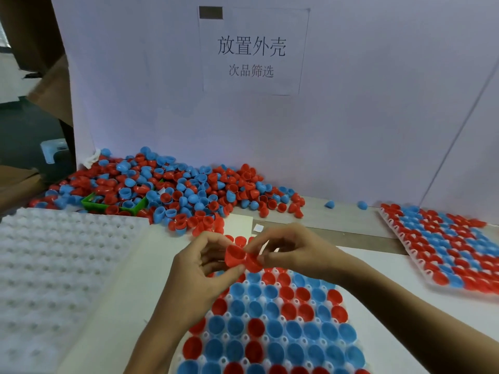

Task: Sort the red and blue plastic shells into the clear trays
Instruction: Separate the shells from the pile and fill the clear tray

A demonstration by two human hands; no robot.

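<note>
My left hand (pixel 199 268) pinches a red shell (pixel 234 257) between thumb and fingers. Right beside it, my right hand (pixel 291 251) pinches a second red shell (pixel 253 261), and the two shells touch. Both hands hover over the far end of a clear tray (pixel 275 302) whose cups hold red and blue shells, open side up. A big loose heap of red and blue shells (pixel 172 187) lies at the back left against the white board.
A stack of bare clear trays (pixel 54 265) lies at the left. A full tray of red and blue shells (pixel 448 247) sits at the right. A green bin (pixel 91 202) is half buried in the heap. Two stray blue shells (pixel 329 204) lie near the wall.
</note>
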